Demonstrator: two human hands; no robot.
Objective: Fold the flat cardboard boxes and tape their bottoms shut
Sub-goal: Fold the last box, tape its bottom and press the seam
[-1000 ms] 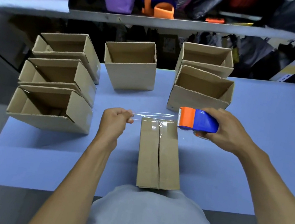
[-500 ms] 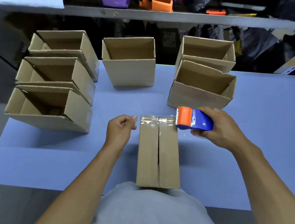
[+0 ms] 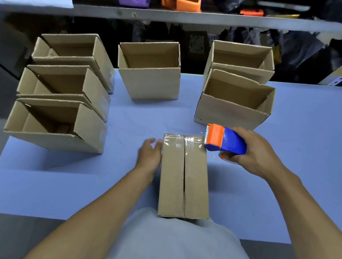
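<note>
A: So where is the box (image 3: 184, 177) being taped?

B: At 6 o'clock on the blue table (image 3: 294, 172), bottom flaps up, its near end against the person's body. A strip of clear tape (image 3: 182, 141) crosses its far end.

A: And the hands?

B: The left hand (image 3: 150, 154) lies with relaxed, straight fingers against the box's far left corner, gripping nothing. The right hand (image 3: 256, 153) grips a blue and orange dispenser (image 3: 223, 141) at the far right corner, blade toward the tape.

A: How should this step go?

B: Probably tilt the blade down to cut cleanly, then smooth the strip over both edges. The centre seam looks untaped. Six open boxes (image 3: 150, 73) stand from 10 to 1 o'clock.
</note>
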